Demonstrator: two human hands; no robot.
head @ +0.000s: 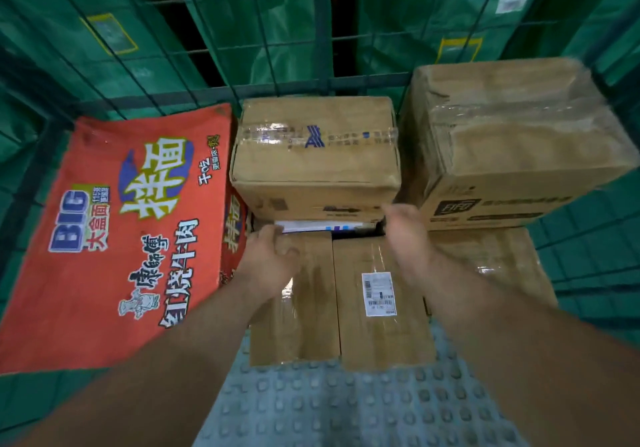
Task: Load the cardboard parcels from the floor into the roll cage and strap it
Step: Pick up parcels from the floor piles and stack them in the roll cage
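while arms (166, 353) extend — left hand (270, 256) grips parcel (304, 322)

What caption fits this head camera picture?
Left hand holds a taped parcel, blurred right hand beside it, in the roll cage.

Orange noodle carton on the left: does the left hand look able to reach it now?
Probably yes. The left hand lies on a plain box right beside the orange carton, whose top is bare; nothing stands between them.

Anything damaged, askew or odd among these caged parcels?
The large upper right box has a creased, dented top under wrinkled tape. The red noodle carton lies askew to the taped centre box. Nothing spilled.
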